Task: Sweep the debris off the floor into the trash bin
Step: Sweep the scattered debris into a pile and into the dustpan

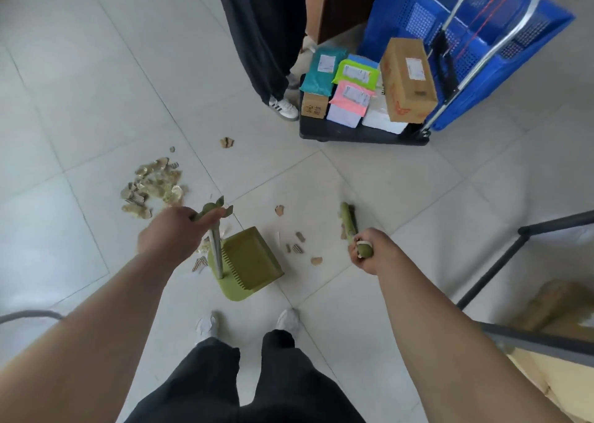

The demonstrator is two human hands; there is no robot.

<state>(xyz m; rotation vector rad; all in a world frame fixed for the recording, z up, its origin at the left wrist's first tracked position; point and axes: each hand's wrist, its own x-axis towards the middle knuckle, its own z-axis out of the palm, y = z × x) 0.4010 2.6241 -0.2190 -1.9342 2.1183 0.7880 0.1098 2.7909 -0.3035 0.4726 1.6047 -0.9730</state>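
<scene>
Left hand: the left hand point(173, 233) is wrapped around the green grip at the top of the pole point(216, 252). I judge it holds there so the person can steer the pan without stooping.
Dustpan: the dustpan point(250, 262) sits on the floor point(96, 101) just ahead of the feet. Its open side seems to face twelve to one o'clock, away from the person, ready to take what is pushed at it.
Right hand: the right hand point(369, 250) is closed in a fist around the end of the broom point(349, 221). The broom is seen almost end-on, with its head down at two o'clock from the pan.
Loose scraps: the loose scraps point(297, 247) lie between the broom head and the pan, at three o'clock from the pan. A short stroke toward nine o'clock should carry them in.
Main pile: the main pile point(151, 185) is at ten o'clock from the pan, apart from it and untouched.
Stray piece: the stray piece point(227, 142) lies at twelve o'clock, farther out.
Trash bin: I can see none in view.
Progress: early by my judgement, as the pan looks almost empty.
Nearby: a cart point(353, 133) loaded with parcels point(408, 82) stands at one o'clock, with a bystander's legs beside it.
</scene>
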